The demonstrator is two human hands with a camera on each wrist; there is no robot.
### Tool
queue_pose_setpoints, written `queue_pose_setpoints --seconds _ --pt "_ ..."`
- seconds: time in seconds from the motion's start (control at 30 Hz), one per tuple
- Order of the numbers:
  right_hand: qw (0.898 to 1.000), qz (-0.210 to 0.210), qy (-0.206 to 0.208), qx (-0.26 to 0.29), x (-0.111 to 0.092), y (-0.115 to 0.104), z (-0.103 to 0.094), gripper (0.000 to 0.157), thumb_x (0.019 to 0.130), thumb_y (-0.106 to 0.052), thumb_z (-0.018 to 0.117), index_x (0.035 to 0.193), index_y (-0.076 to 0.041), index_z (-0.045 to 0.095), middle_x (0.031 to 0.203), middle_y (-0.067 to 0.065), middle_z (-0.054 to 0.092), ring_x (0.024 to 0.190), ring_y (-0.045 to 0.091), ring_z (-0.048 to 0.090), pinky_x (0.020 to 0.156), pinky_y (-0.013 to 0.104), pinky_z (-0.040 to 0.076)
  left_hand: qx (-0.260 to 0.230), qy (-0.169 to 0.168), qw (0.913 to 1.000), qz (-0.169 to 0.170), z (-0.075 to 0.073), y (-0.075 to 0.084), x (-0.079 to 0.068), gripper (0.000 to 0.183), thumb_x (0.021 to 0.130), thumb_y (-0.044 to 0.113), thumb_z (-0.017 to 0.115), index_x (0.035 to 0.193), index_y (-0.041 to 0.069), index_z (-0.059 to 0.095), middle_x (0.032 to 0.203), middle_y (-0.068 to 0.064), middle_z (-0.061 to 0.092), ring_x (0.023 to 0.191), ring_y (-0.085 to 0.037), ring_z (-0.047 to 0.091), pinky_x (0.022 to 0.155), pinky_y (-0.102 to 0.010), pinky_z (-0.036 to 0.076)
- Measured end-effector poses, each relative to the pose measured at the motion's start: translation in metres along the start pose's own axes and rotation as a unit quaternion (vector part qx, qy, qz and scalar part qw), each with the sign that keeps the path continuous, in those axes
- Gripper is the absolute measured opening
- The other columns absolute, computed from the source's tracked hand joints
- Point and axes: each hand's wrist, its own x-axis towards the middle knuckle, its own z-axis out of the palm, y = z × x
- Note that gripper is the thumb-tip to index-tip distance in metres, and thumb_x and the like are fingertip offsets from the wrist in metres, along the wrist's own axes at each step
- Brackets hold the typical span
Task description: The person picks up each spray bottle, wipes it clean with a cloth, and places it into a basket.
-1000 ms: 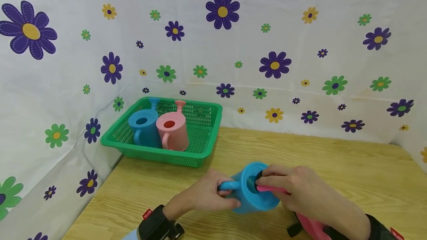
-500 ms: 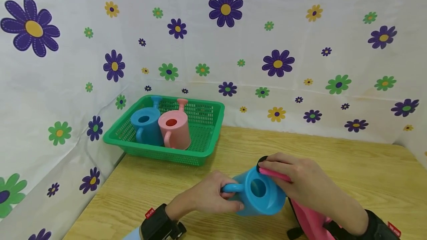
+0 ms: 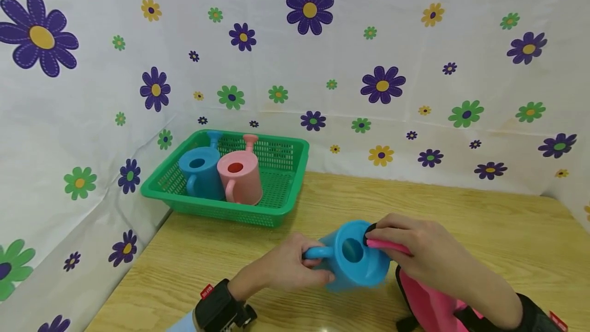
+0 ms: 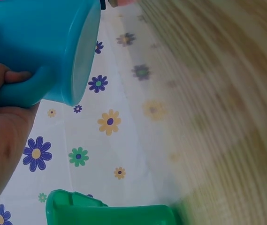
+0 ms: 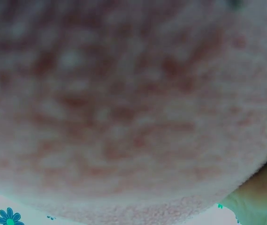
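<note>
A blue toy watering can [image 3: 341, 270] is tilted with its top facing me, above the wooden table. My left hand [image 3: 292, 265] grips its handle, fingers curled round it. The left wrist view shows the same handle and the can's side [image 4: 34, 37]. My right hand [image 3: 428, 255] pinches a pink cloth [image 3: 426, 298] with black edging and presses it against the can's top, right of the round opening. The rest of the cloth hangs below that hand. In the right wrist view the blurred cloth [image 5: 124, 117] fills most of the picture. The can's spout is hidden.
A green basket [image 3: 221, 210] stands at the back left of the wooden table [image 3: 249, 250]. Inside it are a blue watering can [image 3: 205, 175] and a pink watering can [image 3: 241, 181], side by side. A flower-patterned sheet [image 3: 276, 65] hangs behind and to the left.
The cloth in my right hand has gone from the can's opening up to its upper edge, then down to the right side of the top. My left hand keeps hold of the handle.
</note>
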Motion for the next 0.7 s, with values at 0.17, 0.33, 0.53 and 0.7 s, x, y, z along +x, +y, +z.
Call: queue_pose_setpoints --seconds 0.17,0.33,0.53,0.7 --pt "1.000 0.002 -0.014 -0.001 -0.002 -0.006 0.000 0.037 0.071 -0.001 0.082 0.105 -0.012 0.076 0.100 -0.002 0.065 0.080 0.009 0.064 0.066 0.031 0.062 0.002 0.021 0.9998 0.000 -0.004 -0.002 -0.001 0.043 0.083 0.012 0.073 0.061 0.006 0.037 0.052 0.002 0.025 0.044 -0.005 0.028 0.047 -0.018 0.027" --pt "1.000 0.001 -0.021 0.006 -0.005 -0.015 0.005 0.037 0.071 -0.003 0.082 0.106 -0.013 0.076 0.099 -0.004 0.061 0.075 0.006 0.062 0.064 0.028 0.062 0.020 0.039 0.9988 0.021 -0.004 -0.005 -0.002 0.043 0.082 0.010 0.074 0.060 0.006 0.036 0.052 0.001 0.027 0.045 -0.004 0.028 0.048 -0.018 0.028" --pt "1.000 -0.016 -0.011 0.025 -0.007 -0.021 0.010 0.024 0.090 -0.028 0.066 0.108 -0.015 0.075 0.098 -0.004 0.060 0.071 0.005 0.058 0.061 0.024 0.060 0.022 0.062 0.9970 0.041 -0.006 -0.005 -0.001 0.041 0.081 0.008 0.073 0.059 0.006 0.038 0.051 0.000 0.029 0.046 -0.005 0.030 0.049 -0.018 0.028" --pt "0.999 -0.024 -0.002 0.028 -0.006 -0.023 0.011 0.035 0.094 -0.039 0.053 0.110 -0.015 0.074 0.100 -0.004 0.061 0.075 0.006 0.059 0.061 0.025 0.060 0.036 0.080 0.9941 0.063 -0.009 -0.004 0.000 0.041 0.078 0.005 0.074 0.058 0.006 0.038 0.050 0.000 0.029 0.046 -0.004 0.030 0.049 -0.017 0.027"
